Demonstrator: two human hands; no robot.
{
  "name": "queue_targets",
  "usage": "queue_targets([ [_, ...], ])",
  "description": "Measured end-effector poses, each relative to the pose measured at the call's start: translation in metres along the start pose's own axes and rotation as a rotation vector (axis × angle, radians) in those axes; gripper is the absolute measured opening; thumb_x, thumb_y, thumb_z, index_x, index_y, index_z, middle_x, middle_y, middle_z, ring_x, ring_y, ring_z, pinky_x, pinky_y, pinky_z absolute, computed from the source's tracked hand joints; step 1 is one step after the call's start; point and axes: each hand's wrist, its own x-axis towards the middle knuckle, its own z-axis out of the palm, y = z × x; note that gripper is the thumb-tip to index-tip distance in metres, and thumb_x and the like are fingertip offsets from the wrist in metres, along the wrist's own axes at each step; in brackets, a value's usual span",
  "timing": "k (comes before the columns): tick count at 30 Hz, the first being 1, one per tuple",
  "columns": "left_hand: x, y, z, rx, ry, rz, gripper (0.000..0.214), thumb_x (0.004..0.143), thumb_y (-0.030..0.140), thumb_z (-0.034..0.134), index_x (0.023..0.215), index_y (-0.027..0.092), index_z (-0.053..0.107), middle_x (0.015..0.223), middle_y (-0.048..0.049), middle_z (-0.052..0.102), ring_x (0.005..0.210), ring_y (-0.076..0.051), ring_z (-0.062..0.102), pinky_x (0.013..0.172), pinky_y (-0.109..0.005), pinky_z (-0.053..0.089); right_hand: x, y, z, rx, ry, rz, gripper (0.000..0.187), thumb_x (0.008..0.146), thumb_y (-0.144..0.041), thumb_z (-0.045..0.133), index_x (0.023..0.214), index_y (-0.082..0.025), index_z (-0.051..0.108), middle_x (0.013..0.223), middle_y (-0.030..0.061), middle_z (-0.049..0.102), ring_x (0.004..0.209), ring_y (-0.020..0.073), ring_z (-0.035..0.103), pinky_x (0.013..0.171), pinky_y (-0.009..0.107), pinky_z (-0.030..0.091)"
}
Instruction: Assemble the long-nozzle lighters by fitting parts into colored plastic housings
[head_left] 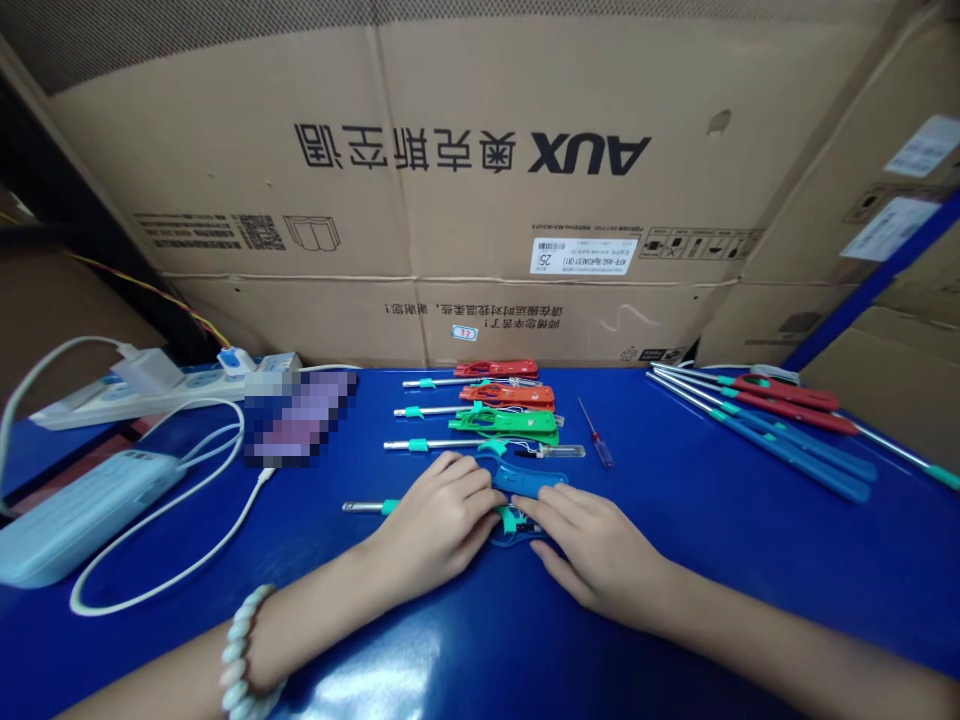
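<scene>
In the middle of the blue table lies an opened long-reach lighter with a blue handle shell (529,482), a metal tube (364,507) and a green trigger (512,520). My left hand (446,515) is closed over the tube and trigger end, its fingertips pinching there. From the other side, my right hand (592,540) presses its fingers on the trigger end and the blue shell; its thumb is apart. Behind my hands lie opened lighters with a green shell (506,422), an orange shell (510,396) and a red shell (499,368), each beside its tube and inner parts.
A small screwdriver (598,440) lies right of the row. Several whole lighters (795,420) are grouped at the right. A power strip (202,385), light blue power bank (90,515), white cable (150,600) and pixelated phone (300,415) occupy the left. Cardboard (480,220) stands behind.
</scene>
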Motion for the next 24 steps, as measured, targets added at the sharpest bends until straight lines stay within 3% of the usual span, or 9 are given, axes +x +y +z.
queue_targets([
  [5, 0.001, 0.0, 0.002, -0.094, -0.037, -0.082, 0.015, 0.091, 0.015, 0.05, 0.092, 0.018, 0.065, 0.081, -0.003, 0.057, 0.079, -0.019, 0.048, 0.07, -0.031, 0.035, 0.0, 0.0, 0.004, -0.117, 0.001, -0.081, 0.033, 0.089, -0.016, 0.043, 0.117, -0.009, 0.059, 0.087, 0.0113, 0.063, 0.078, 0.0232, 0.059, 0.07, 0.037, 0.052],
  [12, 0.001, -0.002, 0.004, -0.13, -0.054, -0.073, 0.016, 0.091, 0.011, 0.049, 0.09, 0.018, 0.063, 0.081, -0.002, 0.055, 0.078, -0.018, 0.046, 0.072, -0.031, 0.033, -0.003, -0.002, 0.005, -0.141, -0.01, -0.096, 0.032, 0.088, -0.013, 0.044, 0.114, -0.007, 0.061, 0.085, 0.0115, 0.063, 0.076, 0.0234, 0.058, 0.067, 0.036, 0.051],
  [15, 0.001, -0.002, 0.004, -0.117, -0.046, -0.061, 0.016, 0.092, 0.011, 0.049, 0.09, 0.017, 0.063, 0.081, -0.0021, 0.055, 0.078, -0.018, 0.046, 0.073, -0.032, 0.032, 0.0, 0.0, -0.002, 0.077, -0.03, 0.009, 0.029, 0.089, -0.017, 0.047, 0.112, -0.01, 0.062, 0.087, 0.0107, 0.064, 0.079, 0.023, 0.059, 0.07, 0.036, 0.051],
  [20, 0.001, 0.0, 0.003, -0.09, -0.047, -0.045, 0.018, 0.093, 0.013, 0.046, 0.089, 0.017, 0.063, 0.08, -0.0027, 0.055, 0.078, -0.018, 0.046, 0.073, -0.033, 0.032, 0.011, 0.018, -0.018, 0.655, 0.015, 0.37, 0.021, 0.09, -0.023, 0.049, 0.104, -0.016, 0.063, 0.072, 0.0014, 0.061, 0.06, 0.0122, 0.055, 0.055, 0.023, 0.045],
  [24, 0.001, -0.001, 0.003, -0.088, -0.048, -0.039, 0.019, 0.094, 0.014, 0.045, 0.088, 0.016, 0.063, 0.08, -0.0029, 0.054, 0.077, -0.018, 0.046, 0.073, -0.033, 0.032, 0.015, 0.04, -0.023, 0.705, 0.065, 0.467, 0.019, 0.089, -0.025, 0.049, 0.094, -0.015, 0.064, 0.069, 0.0005, 0.059, 0.058, 0.0119, 0.053, 0.053, 0.023, 0.042],
])
